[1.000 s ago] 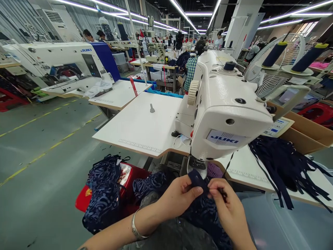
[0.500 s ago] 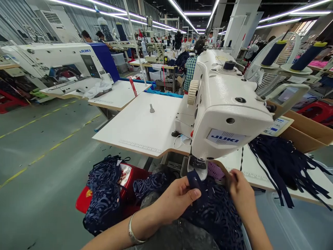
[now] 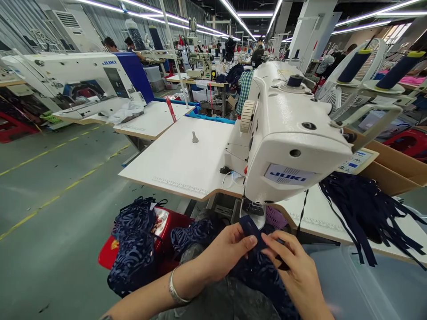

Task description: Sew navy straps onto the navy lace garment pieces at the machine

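Below the needle end of the white JUKI sewing machine (image 3: 296,146), my left hand (image 3: 230,249) pinches a navy fabric strip (image 3: 249,226) between thumb and fingers. My right hand (image 3: 290,262) has come in from the other side, its thumb and fingertips closed on the strip's right edge. Something dark shows between its curled fingers, too hidden to name. Under both hands, a navy patterned garment (image 3: 260,278) lies over my lap.
More patterned garments (image 3: 135,249) drape over a red stool (image 3: 106,253) at left. Navy strips (image 3: 363,209) hang off the right tabletop. A grey-blue bin (image 3: 353,284) stands below it. A small grey metal piece (image 3: 195,138) lies on the white table (image 3: 173,160).
My right hand has moved left from the table edge to the navy strip. A dark cord by the machine has swung slightly left. My left hand keeps its hold nearly in place.
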`<move>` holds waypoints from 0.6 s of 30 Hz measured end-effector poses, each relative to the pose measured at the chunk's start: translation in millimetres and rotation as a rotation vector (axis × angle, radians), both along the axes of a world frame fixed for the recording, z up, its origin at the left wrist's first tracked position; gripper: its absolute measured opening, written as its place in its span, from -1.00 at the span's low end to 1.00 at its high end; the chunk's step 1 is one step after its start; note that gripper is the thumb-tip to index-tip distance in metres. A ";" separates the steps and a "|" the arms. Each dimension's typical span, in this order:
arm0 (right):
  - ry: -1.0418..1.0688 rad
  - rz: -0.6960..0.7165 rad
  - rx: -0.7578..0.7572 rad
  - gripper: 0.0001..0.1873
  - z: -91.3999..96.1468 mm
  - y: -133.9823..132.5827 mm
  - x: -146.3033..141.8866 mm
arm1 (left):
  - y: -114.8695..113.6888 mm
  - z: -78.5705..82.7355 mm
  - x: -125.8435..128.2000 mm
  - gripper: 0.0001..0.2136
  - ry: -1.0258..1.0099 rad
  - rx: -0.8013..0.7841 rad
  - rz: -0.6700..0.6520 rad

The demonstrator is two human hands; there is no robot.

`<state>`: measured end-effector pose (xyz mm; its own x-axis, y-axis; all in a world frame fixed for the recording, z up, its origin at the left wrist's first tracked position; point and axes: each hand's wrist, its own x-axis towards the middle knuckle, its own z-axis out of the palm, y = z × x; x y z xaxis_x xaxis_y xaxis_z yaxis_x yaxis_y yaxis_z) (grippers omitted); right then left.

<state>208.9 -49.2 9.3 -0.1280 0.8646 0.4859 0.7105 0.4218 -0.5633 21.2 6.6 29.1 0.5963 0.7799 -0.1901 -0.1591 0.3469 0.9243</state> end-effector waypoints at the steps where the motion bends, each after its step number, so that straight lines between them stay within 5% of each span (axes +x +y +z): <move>1: 0.016 0.011 0.007 -0.72 0.1 0.8 -1.0 | -0.2 0.5 -0.4 -0.70 0.017 0.004 0.001; 5: 0.138 0.029 -0.119 -0.89 6.5 3.0 0.0 | -0.9 4.4 -2.6 -0.69 0.065 0.022 0.006; 11: 0.245 0.031 -0.174 -0.85 16.9 -1.9 0.9 | -1.3 6.6 -0.8 -0.68 0.079 0.020 0.013; 14: 0.295 0.155 -0.227 -0.84 20.3 -7.1 -9.9 | -2.0 6.3 1.9 -0.69 0.041 0.010 -0.005; 18: 0.053 0.230 -0.186 -0.82 8.6 -2.0 -12.8 | -3.3 11.3 0.6 -0.67 0.060 0.024 -0.027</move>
